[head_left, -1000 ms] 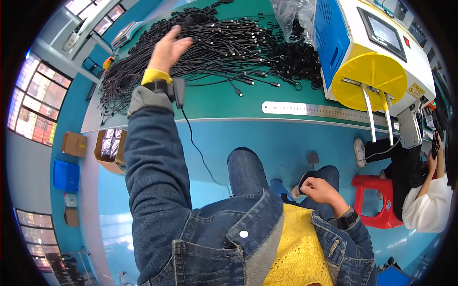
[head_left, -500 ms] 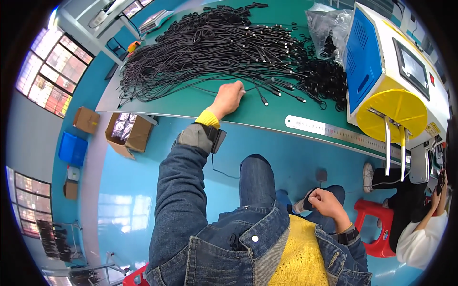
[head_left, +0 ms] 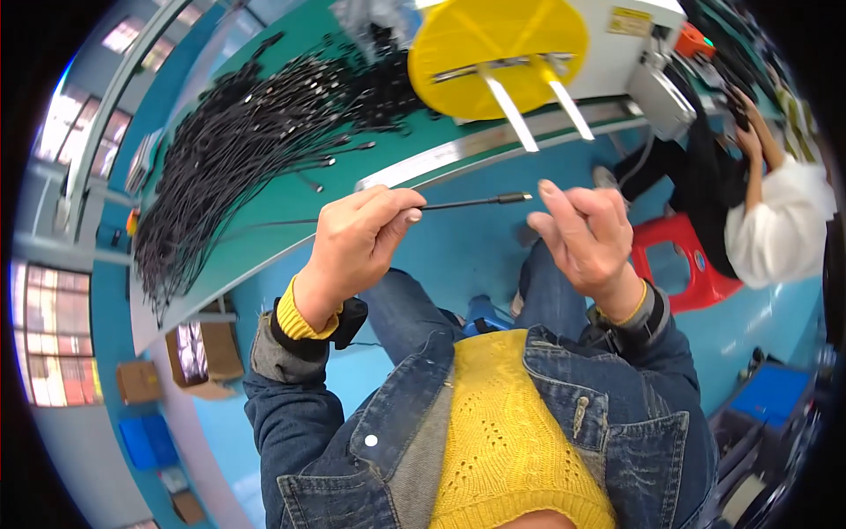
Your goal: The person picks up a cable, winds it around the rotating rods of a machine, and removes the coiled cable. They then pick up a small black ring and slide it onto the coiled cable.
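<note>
Pinched in my left hand (head_left: 361, 242) is a black cable (head_left: 467, 204), its metal plug end sticking out to the right. The rest of it trails left toward the green table (head_left: 352, 167). My right hand (head_left: 589, 238) is just right of the plug, apart from it, with thumb and fingers spread and nothing between them. Beyond my left hand lies a large heap of black cables (head_left: 238, 132) on the table, several plug ends pointing right. A metal ruler (head_left: 423, 163) lies along the table's front edge.
A white machine (head_left: 608, 62) with a yellow disc (head_left: 498, 53) and two prongs stands at the back. A red stool (head_left: 679, 256) and another person in a white top (head_left: 775, 229) are at right. Cardboard boxes (head_left: 137, 382) and a blue bin (head_left: 148, 441) are at lower left.
My left hand has lifted a cable off the table and drawn it toward me. My right hand has risen from my lap and its fingers have opened. The view has turned right.
</note>
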{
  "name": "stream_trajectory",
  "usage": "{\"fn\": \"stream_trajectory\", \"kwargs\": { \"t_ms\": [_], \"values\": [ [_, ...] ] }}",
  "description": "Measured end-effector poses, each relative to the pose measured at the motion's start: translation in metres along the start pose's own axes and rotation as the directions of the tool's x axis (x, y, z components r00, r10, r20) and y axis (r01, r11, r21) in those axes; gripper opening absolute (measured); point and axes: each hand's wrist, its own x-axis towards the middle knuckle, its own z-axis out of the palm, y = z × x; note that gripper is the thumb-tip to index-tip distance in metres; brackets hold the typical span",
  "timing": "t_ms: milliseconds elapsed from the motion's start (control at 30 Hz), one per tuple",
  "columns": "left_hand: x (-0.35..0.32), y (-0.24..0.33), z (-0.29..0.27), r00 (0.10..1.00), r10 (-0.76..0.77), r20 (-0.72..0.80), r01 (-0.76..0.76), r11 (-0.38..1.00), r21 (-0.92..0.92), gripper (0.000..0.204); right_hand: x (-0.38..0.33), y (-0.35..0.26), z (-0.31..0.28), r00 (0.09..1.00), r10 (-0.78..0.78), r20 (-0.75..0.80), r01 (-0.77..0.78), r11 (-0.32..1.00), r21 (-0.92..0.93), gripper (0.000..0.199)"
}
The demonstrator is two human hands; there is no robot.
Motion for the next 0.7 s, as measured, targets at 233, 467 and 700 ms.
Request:
{"fn": "stream_trajectory", "kwargs": {
  "t_ms": [233, 467, 700],
  "values": [
    [0.064, 0.052, 0.041, 0.994, 0.084, -0.068, -0.089, 0.993, -0.081, 0.008, -0.003, 0.031, -0.044, 0.999, 0.033, 0.020, -0.030, 0.992, -0.124, 0.045],
    [0.115, 0.026, 0.070, 0.979, -0.053, -0.195, 0.053, 0.999, -0.007, 0.007, 0.014, 0.084, -0.010, 0.984, 0.144, 0.107, -0.104, 0.944, -0.314, 0.018],
    [0.128, -0.001, 0.084, 0.926, -0.210, -0.312, 0.213, 0.977, -0.025, 0.009, 0.028, 0.109, 0.051, 0.929, 0.361, 0.083, -0.340, 0.920, -0.195, 0.014]
  ]
}}
